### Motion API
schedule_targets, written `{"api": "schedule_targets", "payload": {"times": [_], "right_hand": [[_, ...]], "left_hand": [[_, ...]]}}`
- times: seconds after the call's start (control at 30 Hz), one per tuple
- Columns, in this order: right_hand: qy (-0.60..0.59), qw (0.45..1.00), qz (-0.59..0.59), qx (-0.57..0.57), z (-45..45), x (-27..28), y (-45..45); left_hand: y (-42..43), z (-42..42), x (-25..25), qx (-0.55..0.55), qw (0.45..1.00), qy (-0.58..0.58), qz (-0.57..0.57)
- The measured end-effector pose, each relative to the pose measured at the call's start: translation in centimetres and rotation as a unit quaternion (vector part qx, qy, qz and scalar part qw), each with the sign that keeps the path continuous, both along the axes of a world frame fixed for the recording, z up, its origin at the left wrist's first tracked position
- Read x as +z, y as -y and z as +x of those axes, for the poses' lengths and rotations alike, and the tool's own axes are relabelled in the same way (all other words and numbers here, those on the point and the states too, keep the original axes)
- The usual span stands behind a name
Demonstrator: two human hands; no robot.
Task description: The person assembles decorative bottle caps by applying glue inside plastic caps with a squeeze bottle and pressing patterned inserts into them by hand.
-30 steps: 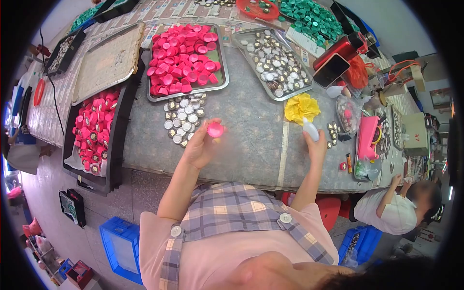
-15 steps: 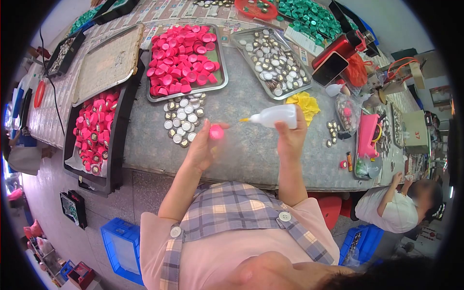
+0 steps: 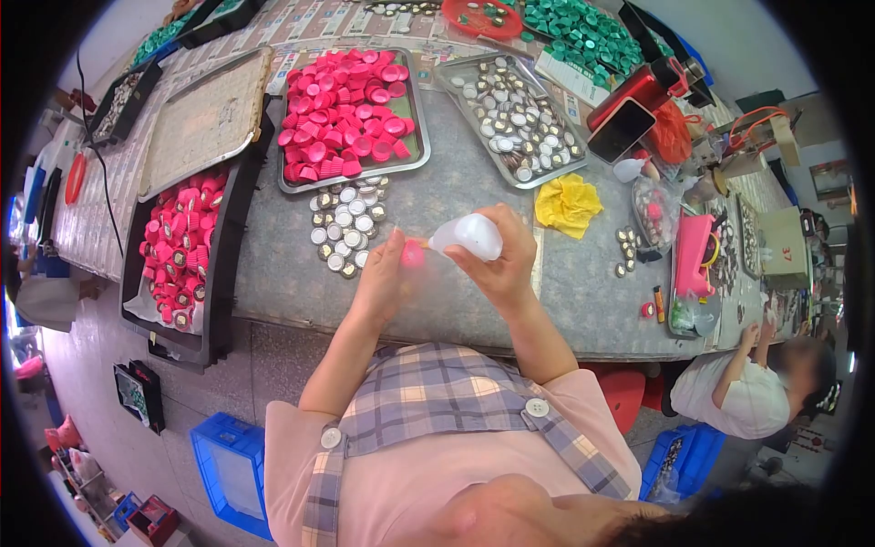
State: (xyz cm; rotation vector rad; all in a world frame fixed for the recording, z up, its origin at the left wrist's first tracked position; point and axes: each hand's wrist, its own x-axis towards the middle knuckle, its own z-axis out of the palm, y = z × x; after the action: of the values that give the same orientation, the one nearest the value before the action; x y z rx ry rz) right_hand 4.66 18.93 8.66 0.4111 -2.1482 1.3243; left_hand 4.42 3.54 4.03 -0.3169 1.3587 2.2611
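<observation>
My left hand [image 3: 378, 278] is closed on a small pink cap [image 3: 413, 254], held between thumb and fingers above the table. In my right hand [image 3: 506, 260] is a white squeeze bottle [image 3: 472, 237], tilted so its yellowish nozzle points at the cap. The nozzle tip is at the cap; whether it touches I cannot tell. Just beyond my left hand lies a loose pile of silver-white round caps [image 3: 348, 219]. Farther back, a metal tray [image 3: 423, 146] carries a heap of pink caps [image 3: 342, 109].
Another metal tray [image 3: 542, 182] holds round silver pieces, near a crumpled yellow cloth [image 3: 568, 205]. A black crate [image 3: 219, 319] with pink caps overhangs the table's left edge. A phone [image 3: 622, 129] and red bottle [image 3: 638, 89] stand back right. Another person [image 3: 729, 392] sits at right.
My right hand has moved left and turned the squeeze bottle, bringing its nozzle to the pink cap. The yellow cloth is now fully in view. My left hand has barely moved.
</observation>
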Motion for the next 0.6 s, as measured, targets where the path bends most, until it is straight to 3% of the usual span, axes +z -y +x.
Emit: {"api": "schedule_targets", "payload": {"times": [0.17, 0.43, 0.57, 0.6], "right_hand": [[-0.021, 0.999, 0.029, -0.003, -0.1, -0.1, 0.2], [-0.054, 0.998, 0.038, -0.010, 0.3, -0.7, -0.4], [0.025, 0.981, -0.164, -0.101, 1.3, -1.8, -3.2], [0.051, 0.971, -0.204, -0.118, 1.2, -2.3, -4.3]], "left_hand": [[-0.1, 0.0, -0.3, 0.015, 1.000, -0.016, -0.010], [1.6, -0.5, -1.6, -0.033, 0.982, -0.177, -0.062], [2.5, -1.1, -1.6, -0.019, 0.959, -0.268, -0.087], [2.7, -1.3, -1.3, -0.005, 0.919, -0.355, -0.169]]}}
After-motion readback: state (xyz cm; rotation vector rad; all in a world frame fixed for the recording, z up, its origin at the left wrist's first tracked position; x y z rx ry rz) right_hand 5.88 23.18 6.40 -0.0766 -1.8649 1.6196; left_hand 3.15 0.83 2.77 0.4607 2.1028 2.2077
